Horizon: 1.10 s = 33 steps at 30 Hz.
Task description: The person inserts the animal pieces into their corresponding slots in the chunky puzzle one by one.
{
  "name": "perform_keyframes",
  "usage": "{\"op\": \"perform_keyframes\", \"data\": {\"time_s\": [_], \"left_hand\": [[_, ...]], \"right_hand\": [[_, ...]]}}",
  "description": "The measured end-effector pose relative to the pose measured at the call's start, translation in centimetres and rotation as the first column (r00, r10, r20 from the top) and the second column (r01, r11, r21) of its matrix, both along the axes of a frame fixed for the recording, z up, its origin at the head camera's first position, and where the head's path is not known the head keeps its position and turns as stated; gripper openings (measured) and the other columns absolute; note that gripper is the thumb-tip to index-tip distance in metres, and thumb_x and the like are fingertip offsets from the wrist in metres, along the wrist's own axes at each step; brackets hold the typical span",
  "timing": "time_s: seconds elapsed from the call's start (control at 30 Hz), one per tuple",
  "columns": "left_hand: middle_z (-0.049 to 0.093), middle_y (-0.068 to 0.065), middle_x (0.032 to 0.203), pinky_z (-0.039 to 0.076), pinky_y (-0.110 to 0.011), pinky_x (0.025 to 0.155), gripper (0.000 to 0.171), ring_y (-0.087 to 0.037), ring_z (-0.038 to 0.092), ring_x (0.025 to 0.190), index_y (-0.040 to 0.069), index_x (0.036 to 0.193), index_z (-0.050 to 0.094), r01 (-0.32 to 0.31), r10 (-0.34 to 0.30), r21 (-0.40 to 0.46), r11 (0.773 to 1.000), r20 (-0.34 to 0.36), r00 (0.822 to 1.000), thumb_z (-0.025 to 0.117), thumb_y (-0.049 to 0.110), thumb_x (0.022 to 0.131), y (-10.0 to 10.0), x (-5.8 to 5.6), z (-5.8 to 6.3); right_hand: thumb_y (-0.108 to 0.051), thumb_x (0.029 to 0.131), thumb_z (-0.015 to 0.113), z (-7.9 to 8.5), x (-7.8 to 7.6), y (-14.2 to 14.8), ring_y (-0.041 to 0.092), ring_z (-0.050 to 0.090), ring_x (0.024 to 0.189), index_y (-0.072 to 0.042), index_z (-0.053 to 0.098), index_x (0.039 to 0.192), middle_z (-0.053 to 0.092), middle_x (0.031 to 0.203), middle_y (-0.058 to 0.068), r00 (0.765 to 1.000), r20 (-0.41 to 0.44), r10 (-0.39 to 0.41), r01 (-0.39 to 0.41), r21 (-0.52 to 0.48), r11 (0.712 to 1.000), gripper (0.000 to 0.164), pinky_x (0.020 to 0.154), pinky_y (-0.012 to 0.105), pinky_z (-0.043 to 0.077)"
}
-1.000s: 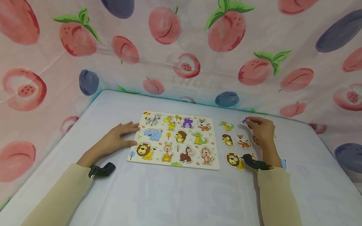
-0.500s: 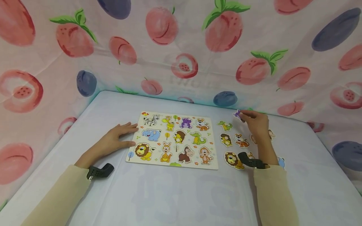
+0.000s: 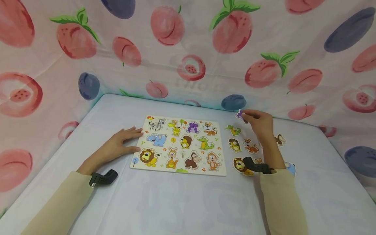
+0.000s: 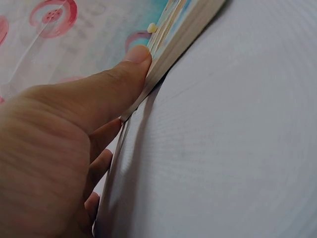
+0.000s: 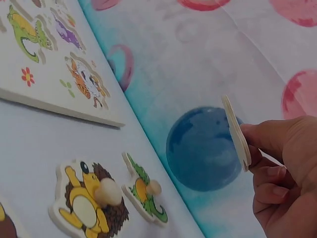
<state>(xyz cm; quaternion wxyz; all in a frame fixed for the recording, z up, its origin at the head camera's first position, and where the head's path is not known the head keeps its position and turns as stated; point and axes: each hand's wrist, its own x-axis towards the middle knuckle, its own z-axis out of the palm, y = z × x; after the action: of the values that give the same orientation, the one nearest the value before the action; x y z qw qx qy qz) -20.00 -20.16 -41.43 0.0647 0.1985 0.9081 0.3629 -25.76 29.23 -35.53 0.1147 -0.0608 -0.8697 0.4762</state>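
My right hand (image 3: 260, 124) pinches a purple hippo puzzle piece (image 3: 240, 116) between thumb and fingers, raised over the far side of the table. In the right wrist view that piece (image 5: 236, 134) appears edge-on as a thin wooden slab. The animal puzzle board (image 3: 179, 169) lies flat, left of the loose pieces. At its left edge my left hand (image 3: 121, 142) rests with extended fingers. The left wrist view shows the thumb (image 4: 133, 59) against the board's edge.
Loose pieces lie right of the board: a crocodile (image 3: 233, 130), a hedgehog (image 3: 234, 145), a tiger (image 3: 250, 146), a lion (image 3: 242, 166), a gorilla (image 3: 280, 139) and a partly hidden elephant (image 3: 290, 168). Some carry round wooden knobs (image 5: 108, 192). A fruit-print cloth (image 3: 164, 75) rises behind the table.
My right hand has moved left and farther back with the purple piece, uncovering the gorilla piece. The left hand stays at the board's edge.
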Motion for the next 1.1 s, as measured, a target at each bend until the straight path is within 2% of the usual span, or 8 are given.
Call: {"op": "perform_keyframes", "data": {"time_s": [0.2, 0.43, 0.7, 1.1], "left_hand": [[0.037, -0.004, 0.151, 0.002, -0.05, 0.116, 0.067, -0.029, 0.016, 0.144, 0.008, 0.14, 0.05, 0.001, -0.001, -0.01, 1.0, -0.006, 1.0, 0.072, 0.039, 0.084, 0.0, -0.2, -0.1], [0.037, -0.004, 0.151, 0.002, -0.049, 0.116, 0.067, -0.029, 0.017, 0.144, 0.008, 0.139, 0.05, 0.01, -0.01, -0.005, 1.0, -0.015, 1.0, 0.072, 0.038, 0.084, 0.0, -0.3, -0.3], [0.037, -0.006, 0.15, 0.003, -0.048, 0.117, 0.067, -0.03, 0.018, 0.143, 0.005, 0.139, 0.05, 0.021, -0.021, 0.0, 1.0, -0.039, 0.999, 0.073, 0.035, 0.084, -0.2, -0.2, -0.3], [0.037, -0.007, 0.151, 0.004, -0.049, 0.116, 0.067, -0.031, 0.017, 0.143, 0.005, 0.139, 0.05, 0.031, -0.03, 0.01, 0.999, -0.038, 0.999, 0.073, 0.037, 0.084, -0.2, -0.2, -0.3]], "right_hand": [[-0.031, 0.092, 0.066, 0.7, -0.4, -1.8, 0.018, 0.058, 0.086, -0.008, 0.07, 0.116, 0.067, 0.102, 0.009, 0.997, -0.038, 0.061, -0.06, 0.016, 0.998, 0.033, 0.073, 0.027, 0.046], [-0.029, 0.091, 0.067, 0.4, -0.8, -3.9, 0.019, 0.06, 0.08, -0.009, 0.072, 0.112, 0.068, 0.094, 0.008, 0.987, -0.083, 0.136, -0.134, 0.025, 0.991, 0.029, 0.065, 0.028, 0.047], [-0.028, 0.09, 0.068, 0.5, -1.1, -6.0, 0.033, 0.061, 0.084, -0.011, 0.072, 0.112, 0.069, 0.091, 0.01, 0.977, -0.091, 0.192, -0.19, 0.028, 0.981, 0.028, 0.052, 0.027, 0.041], [-0.027, 0.088, 0.071, 0.1, -1.5, -8.3, 0.037, 0.059, 0.078, -0.015, 0.075, 0.105, 0.068, 0.082, 0.008, 0.961, -0.123, 0.249, -0.248, 0.021, 0.968, 0.022, 0.051, 0.03, 0.036]]}}
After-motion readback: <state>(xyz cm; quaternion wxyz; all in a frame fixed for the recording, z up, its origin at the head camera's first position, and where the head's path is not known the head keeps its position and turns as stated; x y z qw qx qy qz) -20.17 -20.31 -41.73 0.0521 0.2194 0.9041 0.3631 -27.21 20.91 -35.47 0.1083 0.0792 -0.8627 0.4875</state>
